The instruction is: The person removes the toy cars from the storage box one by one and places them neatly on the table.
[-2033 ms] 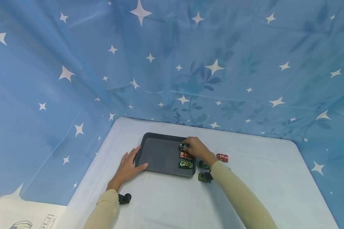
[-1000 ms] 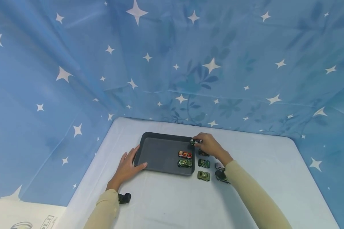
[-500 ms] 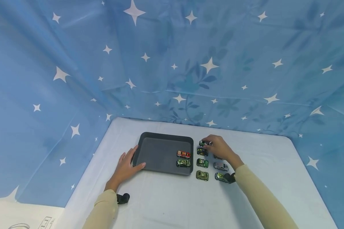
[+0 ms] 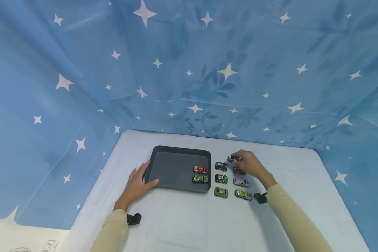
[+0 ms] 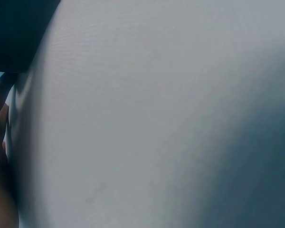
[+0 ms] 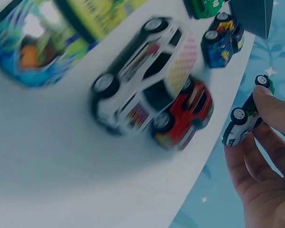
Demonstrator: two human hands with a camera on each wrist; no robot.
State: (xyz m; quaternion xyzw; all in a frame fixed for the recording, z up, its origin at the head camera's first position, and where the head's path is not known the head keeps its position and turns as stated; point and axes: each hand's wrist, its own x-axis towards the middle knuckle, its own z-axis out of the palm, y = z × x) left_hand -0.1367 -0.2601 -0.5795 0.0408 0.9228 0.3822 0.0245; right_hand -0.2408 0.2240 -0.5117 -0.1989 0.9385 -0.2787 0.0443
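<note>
My right hand pinches a green and white toy car between thumb and fingers, over the far end of the right column of cars. Just nearer lies a red toy car, then a white one and a yellow-green one. My left hand rests with spread fingers at the left edge of a dark grey tray. Inside the tray, along its right side, sit an orange-red toy car and a green camouflage one. The left wrist view shows mostly tablecloth and part of that hand.
Between tray and right column stands another column: a dark toy car, a green one and an olive one. White cloth covers the table. A blue starry curtain rises behind and on the left.
My right hand has lifted the green and white car from the tray's far right corner and carried it rightward past the dark car. The left hand stays at the tray.
</note>
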